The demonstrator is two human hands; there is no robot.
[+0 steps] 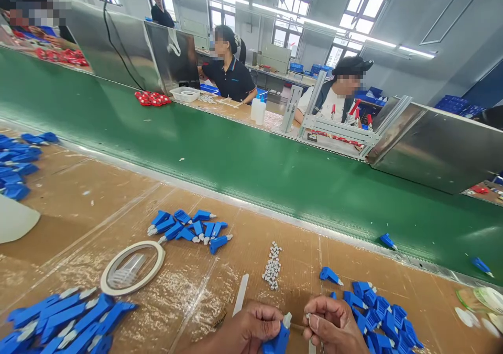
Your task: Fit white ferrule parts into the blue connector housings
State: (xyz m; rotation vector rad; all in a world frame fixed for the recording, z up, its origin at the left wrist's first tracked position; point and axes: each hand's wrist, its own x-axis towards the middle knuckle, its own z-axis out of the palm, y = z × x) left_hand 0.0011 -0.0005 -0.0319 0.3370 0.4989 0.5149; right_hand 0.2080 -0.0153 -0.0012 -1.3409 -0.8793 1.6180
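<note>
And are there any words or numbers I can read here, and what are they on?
None that can be read.
Small pale-blue mark on a co-worker's dark collared shirt: too small and blurred.
Blue plastic piece with a pale tip in the left hand: no lettering can be made out.

Watching through the head camera, I can read no words, numbers or signs; the small mark on a co-worker's dark shirt is too tiny for me.
</note>
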